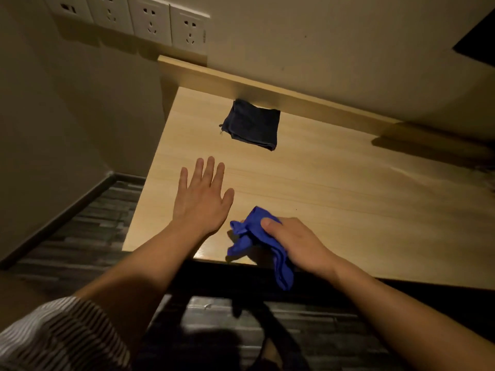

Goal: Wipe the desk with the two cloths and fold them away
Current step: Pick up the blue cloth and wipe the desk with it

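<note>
A light wooden desk point(334, 188) fills the middle of the view. A dark cloth point(251, 124), folded into a square, lies near the desk's back rail. My right hand point(297, 242) is shut on a crumpled bright blue cloth point(249, 236) at the desk's front edge; part of the cloth hangs over the edge. My left hand point(202, 199) is open with fingers spread, palm down over the desk's left front part, just left of the blue cloth and well short of the dark one.
A raised wooden rail point(267, 89) runs along the desk's back against the wall. Several wall sockets point(150, 20) sit above the desk's left corner. Dark striped floor point(88, 236) lies to the left and below. A dark object point(479, 38) shows at the top right.
</note>
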Motion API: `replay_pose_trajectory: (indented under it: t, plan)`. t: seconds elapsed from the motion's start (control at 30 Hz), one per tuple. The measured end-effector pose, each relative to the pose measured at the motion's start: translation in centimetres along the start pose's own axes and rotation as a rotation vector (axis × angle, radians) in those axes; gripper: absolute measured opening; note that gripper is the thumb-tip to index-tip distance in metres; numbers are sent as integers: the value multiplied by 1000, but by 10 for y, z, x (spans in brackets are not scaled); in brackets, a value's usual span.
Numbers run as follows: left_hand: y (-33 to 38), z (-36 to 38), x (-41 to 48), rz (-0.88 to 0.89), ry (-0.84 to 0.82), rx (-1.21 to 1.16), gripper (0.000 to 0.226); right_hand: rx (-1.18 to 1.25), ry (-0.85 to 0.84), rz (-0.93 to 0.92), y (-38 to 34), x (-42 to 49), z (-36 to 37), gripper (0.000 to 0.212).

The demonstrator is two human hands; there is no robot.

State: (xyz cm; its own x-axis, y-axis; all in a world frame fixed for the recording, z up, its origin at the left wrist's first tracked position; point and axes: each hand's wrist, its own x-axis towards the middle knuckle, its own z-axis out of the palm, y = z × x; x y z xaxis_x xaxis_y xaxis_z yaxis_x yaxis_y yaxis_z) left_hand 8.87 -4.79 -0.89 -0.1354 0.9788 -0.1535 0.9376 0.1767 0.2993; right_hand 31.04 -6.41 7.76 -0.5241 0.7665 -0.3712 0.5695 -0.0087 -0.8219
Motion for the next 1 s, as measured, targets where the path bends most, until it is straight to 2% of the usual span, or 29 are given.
replay_pose_trajectory:
  t: [0.1, 0.2, 0.23, 0.33, 0.4, 0.6, 1.0]
  plan:
    - [-1, 9, 1, -9, 26, 82, 75, -19, 210, -57, 1, 30, -48, 53]
    - [-1, 12, 2, -14, 46, 115, 77, -183, 253, -201, 8, 82, -90, 42]
    - [-1, 13, 2, -16, 53, 127, 77, -298, 205, -245, 13, 102, -98, 39]
    - [-1, 16, 2, -33, 78, 151, 76, -888, -64, -318, 41, 151, -99, 60]
    - [-2, 16, 3, -36, 87, 157, 76, -1051, -88, -371, 56, 163, -90, 65]
    - [2, 13, 2, -49, 65, 187, 76, -1033, 2, -385, 68, 164, -81, 67]
    - [1, 12, 2, -54, 49, 182, 75, -1008, -28, -387, 84, 70, -32, 64]
